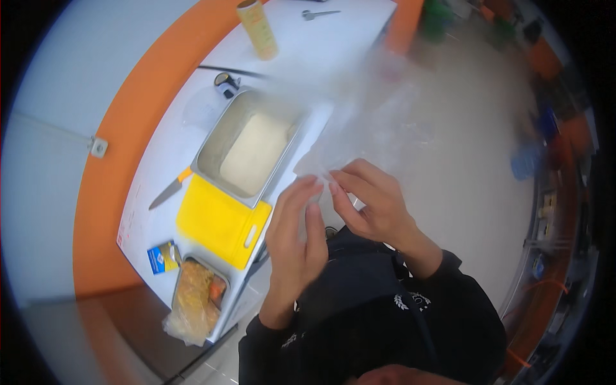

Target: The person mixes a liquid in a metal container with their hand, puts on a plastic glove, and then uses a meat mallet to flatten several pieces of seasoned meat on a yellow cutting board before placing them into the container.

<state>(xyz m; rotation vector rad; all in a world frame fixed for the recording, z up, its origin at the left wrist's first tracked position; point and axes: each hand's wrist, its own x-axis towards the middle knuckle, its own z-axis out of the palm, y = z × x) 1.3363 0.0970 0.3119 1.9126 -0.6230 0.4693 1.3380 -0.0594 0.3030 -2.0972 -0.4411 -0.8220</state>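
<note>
In front of my body I hold a thin sheet or bag of clear plastic [356,134], which hangs out beyond the table's edge and looks blurred. The thumb and forefinger of my right hand [375,202] pinch its near edge. Close beside it, the fingertips of my left hand [296,226] meet the same edge, with the thumb lower down. Left of my hands, a deep steel pan [202,149] rests on the white table [166,197]. A pale block or powdery mass [257,149] lies inside the pan.
A yellow cutting board [216,216] sits partly against the pan, near an orange-handled knife [168,192]. Closer are a blue-yellow packet [163,257] and a tray of bagged food [195,293]. A jar-like object [226,84], yellow canister [258,29] and metal utensil [320,14] stand farther off.
</note>
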